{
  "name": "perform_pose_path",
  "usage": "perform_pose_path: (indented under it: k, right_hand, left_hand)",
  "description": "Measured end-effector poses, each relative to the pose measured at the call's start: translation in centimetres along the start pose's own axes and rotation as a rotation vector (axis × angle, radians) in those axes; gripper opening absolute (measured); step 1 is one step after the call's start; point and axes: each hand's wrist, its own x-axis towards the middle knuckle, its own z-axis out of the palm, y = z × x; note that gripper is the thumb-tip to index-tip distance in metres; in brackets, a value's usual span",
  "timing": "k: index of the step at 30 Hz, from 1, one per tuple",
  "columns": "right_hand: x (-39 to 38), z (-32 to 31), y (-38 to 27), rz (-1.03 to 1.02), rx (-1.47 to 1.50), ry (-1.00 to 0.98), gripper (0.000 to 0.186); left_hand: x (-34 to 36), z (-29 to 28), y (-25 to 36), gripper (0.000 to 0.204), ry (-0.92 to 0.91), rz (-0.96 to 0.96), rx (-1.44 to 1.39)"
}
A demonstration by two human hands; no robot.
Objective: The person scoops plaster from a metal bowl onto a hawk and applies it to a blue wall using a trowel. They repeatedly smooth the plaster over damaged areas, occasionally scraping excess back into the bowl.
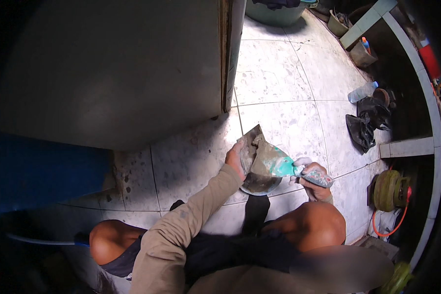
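My right hand (pixel 317 180) is wrapped round the handle of a putty knife (pixel 282 167), whose broad blade is smeared with grey paste and whose neck is green. Fingers of my left hand (pixel 235 159) grip a flat, dark, square-cornered plate (pixel 249 143), also coated with paste; its exact kind is unclear. The knife's blade edge lies against this plate, with a small lump of paste where they meet. Just under both tools, a round bowl (pixel 262 186) with grey-brown contents stands on the floor between my knees, partly hidden by the tools.
A large grey panel (pixel 117 63) rises at the left above a blue surface (pixel 44 171). To the right are a plastic bottle (pixel 362 92), black bags (pixel 361 132), a green gas cylinder (pixel 388 191) with an orange hose, and a tiled counter frame (pixel 411 147). A tub (pixel 279 15) stands ahead.
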Motion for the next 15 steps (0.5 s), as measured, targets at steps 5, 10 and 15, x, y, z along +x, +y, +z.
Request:
perform_pose_path:
  k: [5, 10, 15]
  right_hand:
    - [-0.8, -1.4, 0.9, 0.002, 0.088, 0.053, 0.026]
    - [-1.2, -3.1, 1.8, -0.110, 0.031, 0.187, 0.025]
    - [-1.3, -3.9, 2.1, -0.156, -0.003, 0.417, 0.030]
  left_hand:
    - [-0.2, -0.1, -0.5, 0.038, -0.077, 0.028, -0.001]
    - [-1.1, 1.4, -0.4, 0.036, -0.081, 0.047, -0.022]
    - [-2.0, 3.3, 0.7, 0.036, -0.063, 0.174, 0.071]
